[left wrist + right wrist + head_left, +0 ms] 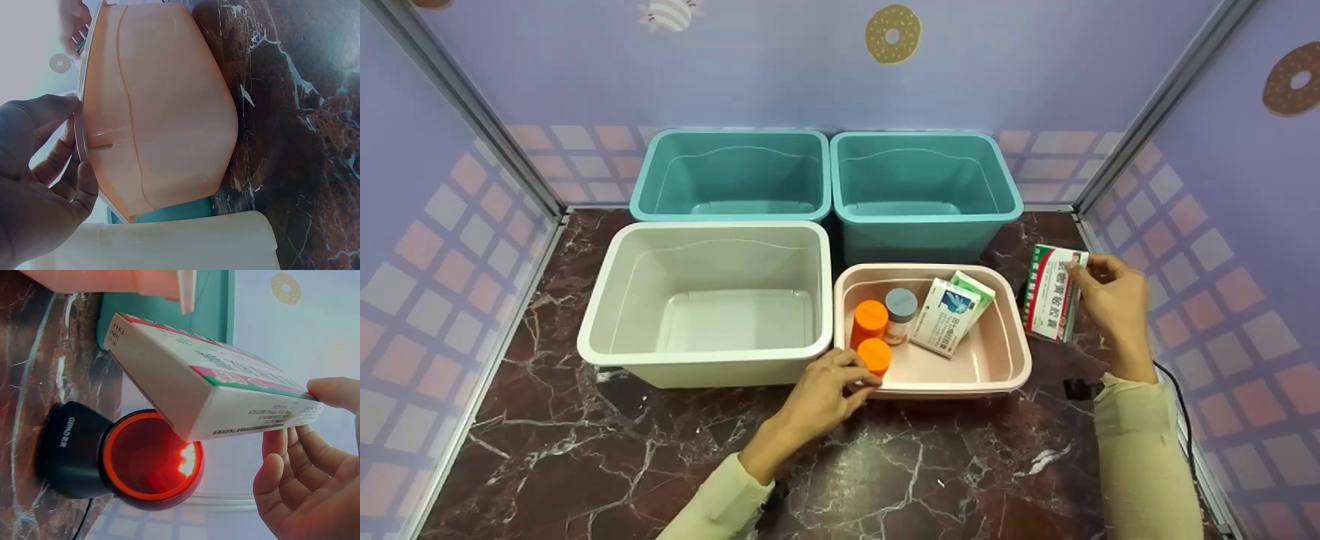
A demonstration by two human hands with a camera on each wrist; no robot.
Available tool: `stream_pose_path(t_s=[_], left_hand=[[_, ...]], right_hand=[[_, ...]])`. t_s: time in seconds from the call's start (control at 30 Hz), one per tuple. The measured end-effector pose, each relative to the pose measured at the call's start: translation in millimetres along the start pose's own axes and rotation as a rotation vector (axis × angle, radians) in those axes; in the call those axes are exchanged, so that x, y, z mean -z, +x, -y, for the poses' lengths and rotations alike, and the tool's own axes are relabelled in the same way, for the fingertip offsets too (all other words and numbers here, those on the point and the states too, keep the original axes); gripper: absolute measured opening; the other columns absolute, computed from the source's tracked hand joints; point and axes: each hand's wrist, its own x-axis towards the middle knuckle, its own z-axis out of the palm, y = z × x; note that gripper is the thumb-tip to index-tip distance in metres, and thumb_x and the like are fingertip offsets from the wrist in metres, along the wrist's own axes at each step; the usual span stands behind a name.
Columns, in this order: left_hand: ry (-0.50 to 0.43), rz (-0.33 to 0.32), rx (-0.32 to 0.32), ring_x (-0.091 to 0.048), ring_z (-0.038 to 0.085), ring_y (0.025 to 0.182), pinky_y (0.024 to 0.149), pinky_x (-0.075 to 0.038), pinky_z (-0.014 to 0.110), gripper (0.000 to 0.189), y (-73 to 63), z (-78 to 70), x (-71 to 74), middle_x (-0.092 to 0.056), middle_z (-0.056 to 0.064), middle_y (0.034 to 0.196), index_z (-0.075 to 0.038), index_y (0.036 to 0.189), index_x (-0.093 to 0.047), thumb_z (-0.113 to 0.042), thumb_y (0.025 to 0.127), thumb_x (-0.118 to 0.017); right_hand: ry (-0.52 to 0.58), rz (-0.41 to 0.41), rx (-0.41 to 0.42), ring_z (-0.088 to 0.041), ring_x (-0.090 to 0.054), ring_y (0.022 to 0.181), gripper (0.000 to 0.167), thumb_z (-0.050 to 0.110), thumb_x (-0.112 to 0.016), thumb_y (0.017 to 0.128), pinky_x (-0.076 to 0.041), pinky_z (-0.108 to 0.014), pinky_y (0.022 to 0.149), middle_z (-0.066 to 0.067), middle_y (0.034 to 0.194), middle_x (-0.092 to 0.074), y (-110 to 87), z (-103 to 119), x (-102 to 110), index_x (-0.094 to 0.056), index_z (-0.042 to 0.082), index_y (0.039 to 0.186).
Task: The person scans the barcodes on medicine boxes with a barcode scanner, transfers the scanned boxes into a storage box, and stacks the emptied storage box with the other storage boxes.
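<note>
Right hand (1114, 300) has the medicine carton (1051, 296) pinched near one end, thumb on the printed face, fingers behind. I've got the carton up off the table (915, 465), right of the pink bin (952, 388), tilted by the red-lit window of the black scanner (73, 455); can't tell if they touch. Left hand (826, 390) grips the bin's rim at the near left corner. Carton should handle light: thin card, fairly stiff, a bit slick on the print, corners would crush if I squeeze. I'd take it by the side edges at one end, keeping skin off what looks like a barcode (247, 430). Table is dark red-brown, white-veined, marble-look, glossy, so the bin could slide. Room: booth of lilac panels (780, 75) with doughnut prints and checks, metal posts (1162, 101) in the corners, black cable (1185, 420) along the right side.
</note>
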Motion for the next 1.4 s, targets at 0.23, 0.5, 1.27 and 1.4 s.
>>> stream_pose_path(t_s=[0.23,0.5,1.27,1.4], left_hand=[[-0.007,0.005,0.006,-0.06,0.016,0.096,0.089,-0.051,0.033,0.01,-0.9,-0.7,0.0,-0.067,-0.003,0.099,-0.019,0.096,-0.079,-0.019,0.087,-0.077],[-0.008,-0.009,-0.004,-0.06,0.015,0.096,0.088,-0.05,0.03,0.008,-1.5,1.1,-1.1,-0.067,-0.004,0.098,-0.021,0.095,-0.079,-0.02,0.087,-0.076],[0.01,0.01,0.021,-0.061,0.017,0.098,0.091,-0.051,0.033,0.012,0.1,-0.3,-0.4,-0.068,-0.002,0.101,-0.02,0.099,-0.079,-0.023,0.088,-0.076],[0.013,-0.003,0.005,-0.06,0.017,0.096,0.089,-0.051,0.033,0.01,-0.2,0.5,-0.9,-0.067,-0.002,0.098,-0.02,0.097,-0.08,-0.023,0.088,-0.076]], right_hand=[[0.018,0.015,0.002,0.001,-0.058,0.063,0.043,0.038,-0.071,0.09,-0.051,-0.016,0.053,0.019,0.078,-0.059,4.9,11.4,0.1,-0.069,0.005,0.117],[-0.002,-0.035,0.077,0.002,-0.057,0.07,0.039,0.038,-0.072,0.088,-0.046,-0.013,0.063,0.022,0.077,-0.058,11.1,26.6,-0.6,-0.073,0.007,0.111],[0.116,-0.124,0.163,0.005,-0.059,0.071,0.026,0.03,-0.073,0.087,-0.046,-0.012,0.063,0.023,0.078,-0.061,33.6,57.6,-15.4,-0.073,0.01,0.103],[0.166,-0.143,0.168,0.003,-0.06,0.074,0.025,0.027,-0.072,0.087,-0.047,-0.012,0.065,0.022,0.078,-0.062,37.7,62.8,-18.5,-0.073,0.008,0.104]])
